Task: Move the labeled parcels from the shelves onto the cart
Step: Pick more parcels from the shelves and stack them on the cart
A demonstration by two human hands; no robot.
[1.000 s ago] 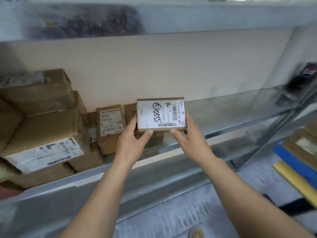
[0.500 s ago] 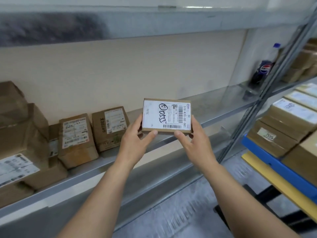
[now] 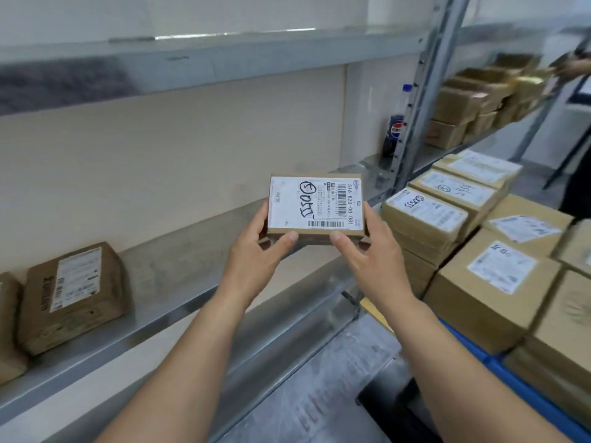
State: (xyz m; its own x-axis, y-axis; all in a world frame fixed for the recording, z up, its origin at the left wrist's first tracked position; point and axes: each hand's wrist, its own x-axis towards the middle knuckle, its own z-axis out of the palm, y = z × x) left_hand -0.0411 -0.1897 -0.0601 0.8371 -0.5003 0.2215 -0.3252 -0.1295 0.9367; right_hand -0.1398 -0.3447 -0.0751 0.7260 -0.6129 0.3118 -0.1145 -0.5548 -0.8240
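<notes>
View has swung right over the last second: the cart with its stacked boxes now sits near the labeled parcel, which is clear of the shelf. Left hand and right hand grip its 2 ends; set-down looks near.

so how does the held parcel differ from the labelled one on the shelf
The held parcel is gripped by left hand and right hand; the shelf parcel sits on the shelf. The held parcel's label nearly fills its face; the shelf parcel's covers part. Both are cardboard.
</notes>
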